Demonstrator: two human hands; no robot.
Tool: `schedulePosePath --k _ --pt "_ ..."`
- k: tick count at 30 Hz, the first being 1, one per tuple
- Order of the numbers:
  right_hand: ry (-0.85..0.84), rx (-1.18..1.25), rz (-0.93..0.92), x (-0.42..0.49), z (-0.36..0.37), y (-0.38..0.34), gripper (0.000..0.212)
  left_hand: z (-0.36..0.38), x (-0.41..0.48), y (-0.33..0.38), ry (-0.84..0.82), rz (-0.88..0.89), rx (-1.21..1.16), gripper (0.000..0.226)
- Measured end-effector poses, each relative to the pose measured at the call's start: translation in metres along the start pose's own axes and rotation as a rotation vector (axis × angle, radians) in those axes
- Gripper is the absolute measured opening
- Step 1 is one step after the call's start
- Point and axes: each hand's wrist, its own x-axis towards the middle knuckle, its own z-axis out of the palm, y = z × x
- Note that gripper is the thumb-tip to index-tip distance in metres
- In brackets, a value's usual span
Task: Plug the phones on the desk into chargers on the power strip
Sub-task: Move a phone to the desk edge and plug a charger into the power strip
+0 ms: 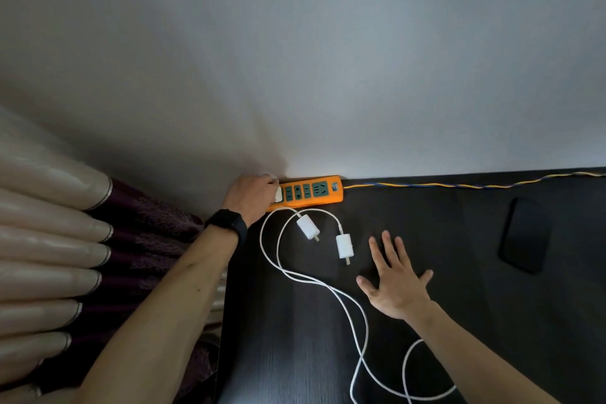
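1. The left hand (254, 195) grips a white charger (278, 195) at the left end of the orange power strip (311, 192).
2. The right hand (395, 285) is spread open over the counter (278, 338).
3. A black phone (524, 234) lies on the counter, right of that hand.

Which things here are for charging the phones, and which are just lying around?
For the job: orange power strip, white plug gripped by the left hand, loose charger by the strip, loose charger by the right hand, white cables, black phone.
Just there: curtain, wristwatch, wall.
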Motion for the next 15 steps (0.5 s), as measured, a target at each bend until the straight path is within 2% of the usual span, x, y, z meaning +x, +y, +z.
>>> schedulePosePath --k 3,15 --pt "0.004 -0.007 -0.001 0.001 0.001 0.000 0.091 0.002 0.006 0.006 -0.035 -0.030 0.034 0.041" --pt "0.019 0.005 -0.003 -0.001 -0.002 -0.001 0.088 0.001 0.014 0.017 -0.044 0.108 0.268 0.033"
